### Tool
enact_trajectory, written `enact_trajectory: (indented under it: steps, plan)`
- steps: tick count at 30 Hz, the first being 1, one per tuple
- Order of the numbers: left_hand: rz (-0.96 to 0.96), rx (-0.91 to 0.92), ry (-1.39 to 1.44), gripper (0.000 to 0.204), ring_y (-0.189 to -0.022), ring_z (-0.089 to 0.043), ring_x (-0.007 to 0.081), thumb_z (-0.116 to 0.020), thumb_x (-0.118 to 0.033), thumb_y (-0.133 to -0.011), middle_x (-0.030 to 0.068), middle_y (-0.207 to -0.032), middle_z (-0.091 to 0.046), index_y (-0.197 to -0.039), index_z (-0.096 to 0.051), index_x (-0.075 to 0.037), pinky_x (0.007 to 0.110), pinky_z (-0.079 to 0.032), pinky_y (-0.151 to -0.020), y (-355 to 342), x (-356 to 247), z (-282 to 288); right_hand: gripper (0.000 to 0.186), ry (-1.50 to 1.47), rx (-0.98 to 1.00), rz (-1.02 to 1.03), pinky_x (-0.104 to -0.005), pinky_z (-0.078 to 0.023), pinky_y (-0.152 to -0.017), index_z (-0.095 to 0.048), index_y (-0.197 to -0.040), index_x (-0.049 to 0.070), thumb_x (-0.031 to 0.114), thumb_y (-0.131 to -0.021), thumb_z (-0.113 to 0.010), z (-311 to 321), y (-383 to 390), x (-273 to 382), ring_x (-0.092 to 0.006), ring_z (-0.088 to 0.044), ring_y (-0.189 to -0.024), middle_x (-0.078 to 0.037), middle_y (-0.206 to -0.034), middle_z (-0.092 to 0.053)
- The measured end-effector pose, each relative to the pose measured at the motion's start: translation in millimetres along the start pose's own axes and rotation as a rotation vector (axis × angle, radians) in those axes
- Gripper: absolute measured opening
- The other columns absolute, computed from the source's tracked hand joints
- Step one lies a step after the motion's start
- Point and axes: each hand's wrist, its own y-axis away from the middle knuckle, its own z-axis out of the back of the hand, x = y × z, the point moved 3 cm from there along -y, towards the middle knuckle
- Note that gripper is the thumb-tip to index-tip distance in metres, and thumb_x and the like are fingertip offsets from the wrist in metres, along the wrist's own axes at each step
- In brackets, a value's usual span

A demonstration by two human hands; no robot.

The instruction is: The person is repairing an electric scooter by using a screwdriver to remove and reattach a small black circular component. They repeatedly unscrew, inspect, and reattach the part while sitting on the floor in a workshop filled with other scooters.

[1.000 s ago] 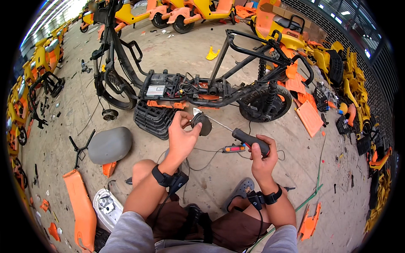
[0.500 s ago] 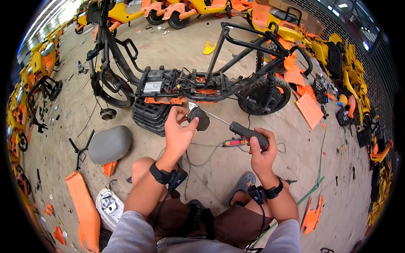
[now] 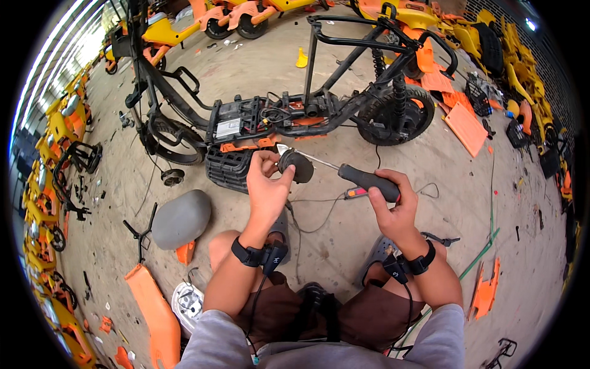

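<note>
Floor, grey concrete, stained (image 3: 258, 67), carrying all below. Row of yellow-and-orange scooters (image 3: 61, 160), far L side. Heap of yellow plastic body panels (image 3: 522, 67), upper R, nr wall. Stripped black metal scooter frame (image 3: 295, 123), 1 pc, upright on 2 wheels, ahead of person; wiring & boxes exposed along its low middle. Black slatted plastic basket (image 3: 230, 169), lying at near side of frame, partly behind L forearm. Long curved orange plastic panel (image 3: 153, 313), lower L. Grey rounded seat-like pc (image 3: 182, 218), L of knees, small orange bit under its near edge. Flat squarish orange panel (image 3: 465, 128), beyond R hand, nr rear wheel. L hand (image 3: 268, 184): thumb & fingers pinching a round flat black part w/ small silvery tab (image 3: 296, 167), held up in front of basket, clear of floor. R hand (image 3: 397, 206): wrapped round dark grip of screwdriver w/ slim metal shaft (image 3: 369, 181), pointing L; tip at upper edge of round part, by tab; actual contact can't be told. Small grey-and-red device (image 3: 355, 193), on floor, partly hid by screwdriver grip; thin cable nearby. Small yellow plastic pc (image 3: 302, 58), on floor beyond frame.
</note>
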Motion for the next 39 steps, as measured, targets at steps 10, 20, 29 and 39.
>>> enact_trajectory:
  steps: [10,20,29,39]
  plan:
    - [0.057,0.047,0.043,0.054,-0.090,-0.064,0.0133,-0.064,0.009,-0.080,0.0169,-0.111,-0.065,-0.131,-0.046,0.009,0.024,-0.055,-0.074,-1.1,2.0,-1.2,0.032,-0.043,0.053,0.020,-0.0224,-0.042,-0.052,-0.059,-0.110,0.002,0.006,-0.080,-0.069,-4.4,0.9,-2.9,-0.0077,-0.052,-0.061,-0.004,-0.086,-0.060]
    - [0.092,0.066,0.081,0.045,-0.097,-0.063,0.0148,-0.065,0.013,-0.076,0.0139,-0.110,-0.065,-0.119,-0.054,0.007,0.025,-0.053,-0.081,-3.3,9.0,0.8,0.035,-0.038,0.053,0.038,-0.0225,-0.044,-0.054,-0.058,-0.112,0.002,0.007,-0.080,-0.069,-5.8,0.9,-0.5,-0.0089,-0.054,-0.062,-0.006,-0.088,-0.062]
    - [0.074,0.063,0.118,0.041,-0.095,-0.064,0.0153,-0.062,0.014,-0.074,0.0115,-0.106,-0.068,-0.114,-0.055,0.003,0.027,-0.054,-0.080,-4.5,15.1,1.2,0.031,-0.030,0.071,-0.224,-0.0235,-0.044,-0.058,-0.057,-0.119,0.004,0.014,-0.090,-0.064,-4.6,1.1,-11.8,-0.0078,-0.054,-0.066,-0.006,-0.084,-0.063]
    - [0.140,0.038,0.071,0.032,-0.093,-0.062,0.0113,-0.066,0.005,-0.081,0.0089,-0.101,-0.065,-0.110,-0.054,0.004,0.024,-0.052,-0.073,-0.8,13.6,-1.4,0.030,-0.046,0.054,-0.198,-0.0185,-0.033,-0.049,-0.053,-0.125,0.005,0.022,-0.101,-0.048,-7.9,4.4,-19.8,-0.0020,-0.040,-0.055,0.004,-0.070,-0.047]
